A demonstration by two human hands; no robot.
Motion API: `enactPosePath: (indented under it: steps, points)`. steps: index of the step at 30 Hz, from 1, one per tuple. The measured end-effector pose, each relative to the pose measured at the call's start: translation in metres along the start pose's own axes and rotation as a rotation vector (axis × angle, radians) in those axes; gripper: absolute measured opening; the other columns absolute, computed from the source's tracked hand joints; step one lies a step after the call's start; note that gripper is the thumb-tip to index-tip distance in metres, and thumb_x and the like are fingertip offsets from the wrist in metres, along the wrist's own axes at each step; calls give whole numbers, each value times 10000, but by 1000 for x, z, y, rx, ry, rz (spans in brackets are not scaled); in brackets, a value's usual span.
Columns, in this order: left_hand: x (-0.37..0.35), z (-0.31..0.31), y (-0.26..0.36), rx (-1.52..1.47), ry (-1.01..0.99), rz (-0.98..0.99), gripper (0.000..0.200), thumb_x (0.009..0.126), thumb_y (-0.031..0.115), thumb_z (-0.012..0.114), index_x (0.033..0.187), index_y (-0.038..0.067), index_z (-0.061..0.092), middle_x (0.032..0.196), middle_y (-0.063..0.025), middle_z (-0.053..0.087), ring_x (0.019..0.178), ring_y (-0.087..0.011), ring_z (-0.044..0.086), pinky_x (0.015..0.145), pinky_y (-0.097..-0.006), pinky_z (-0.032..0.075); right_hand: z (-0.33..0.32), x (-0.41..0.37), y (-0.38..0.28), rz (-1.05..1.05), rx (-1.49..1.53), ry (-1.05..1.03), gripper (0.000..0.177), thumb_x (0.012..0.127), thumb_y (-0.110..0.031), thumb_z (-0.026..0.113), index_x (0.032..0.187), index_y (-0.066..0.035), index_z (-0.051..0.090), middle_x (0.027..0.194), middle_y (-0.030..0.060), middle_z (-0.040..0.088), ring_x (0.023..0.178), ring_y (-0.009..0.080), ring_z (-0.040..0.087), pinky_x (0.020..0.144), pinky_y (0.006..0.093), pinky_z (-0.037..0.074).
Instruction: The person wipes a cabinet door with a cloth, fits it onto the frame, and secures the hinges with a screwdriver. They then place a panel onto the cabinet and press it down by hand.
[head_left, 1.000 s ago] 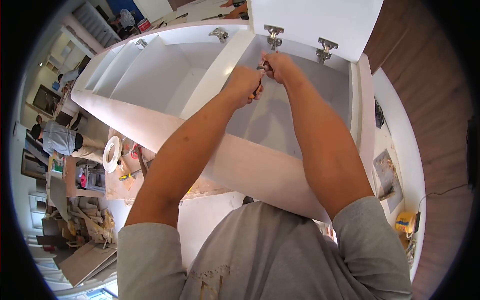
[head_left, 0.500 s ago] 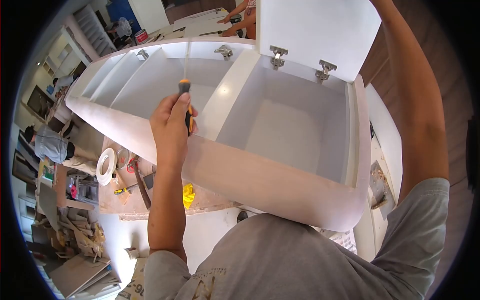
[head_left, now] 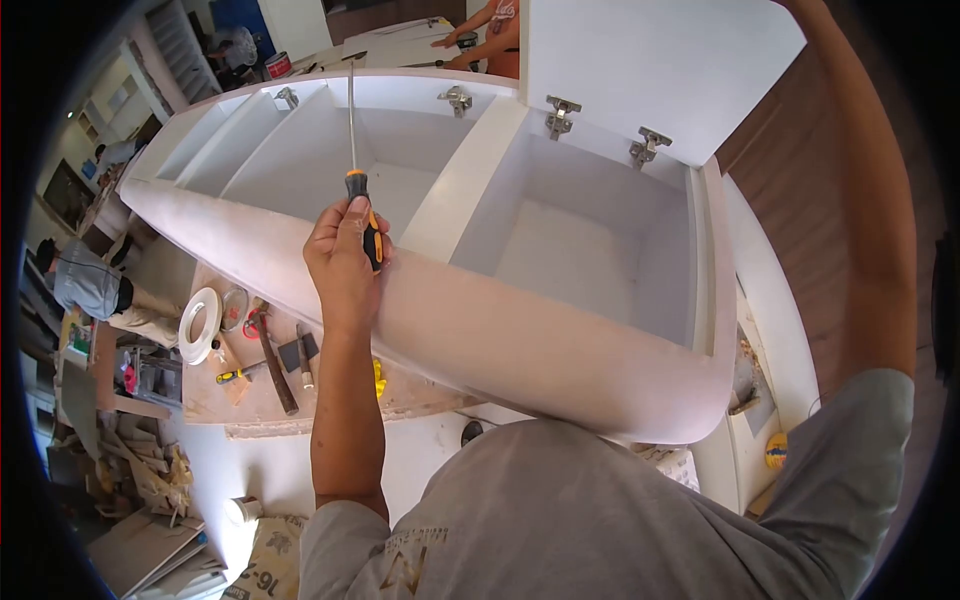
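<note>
My left hand [head_left: 347, 255] is closed around the black and orange handle of a screwdriver [head_left: 357, 190]. Its long metal shaft points up, over the open compartments of a pale, curved-front cabinet [head_left: 560, 330]. At the top edge of the view, my right hand [head_left: 795, 5] is at the upper corner of a white cabinet door [head_left: 640, 70]; its fingers are out of sight. The door stands raised on two metal hinges, a left one [head_left: 562, 117] and a right one [head_left: 650, 147]. Another hinge [head_left: 456, 101] sits on the back rim of the middle compartment.
Below the cabinet, a wooden board [head_left: 230, 405] carries a hammer [head_left: 272, 360], a roll of edging tape [head_left: 200, 325] and a yellow-handled tool [head_left: 232, 376]. Wood scraps [head_left: 150, 470] lie at lower left. Another person's hands [head_left: 460, 52] work at a table behind.
The raised door and my right hand have shifted right in the view. The screwdriver's handle sits slightly lower and its shaft shows more clearly. My left hand keeps its hold.
</note>
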State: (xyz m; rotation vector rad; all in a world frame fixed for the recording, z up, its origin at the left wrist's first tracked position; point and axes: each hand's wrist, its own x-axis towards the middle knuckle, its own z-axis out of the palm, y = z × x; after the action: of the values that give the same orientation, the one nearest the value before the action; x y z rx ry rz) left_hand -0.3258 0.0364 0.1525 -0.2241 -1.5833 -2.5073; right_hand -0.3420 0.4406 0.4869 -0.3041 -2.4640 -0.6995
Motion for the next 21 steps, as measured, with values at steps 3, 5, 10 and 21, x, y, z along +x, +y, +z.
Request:
enactPosePath:
  steps: [3,5,10,21]
  points:
    - [-3,-4,0,-48,-1,36,223,977,184,622,1026,-33,604,746,-98,616,556,-138,550,509,-259,442,-34,-53,-16,-63,290,-24,227,898,-179,700,1018,11,734,991,169,710,933,313,627,872,426,491]
    - [-4,-7,-1,-109,5,56,229,979,183,619,1035,-38,596,753,-106,617,577,-148,559,520,-266,452,-45,-89,-24,-108,492,-72,279,864,-199,728,1045,12,701,940,147,713,879,270,650,825,390,518]
    - [-6,-13,-3,-225,-41,113,254,978,177,615,1065,-59,583,766,-121,625,586,-159,559,528,-275,465,-34,-208,-78,-516,587,-116,322,650,-46,820,906,15,636,980,133,651,863,313,659,737,409,552]
    - [-7,-20,-6,-207,-103,130,328,1005,196,548,1177,-83,549,817,-133,618,590,-179,540,550,-275,442,24,-304,-129,-257,995,-152,353,672,85,806,972,-24,656,917,93,601,735,242,627,602,339,494]
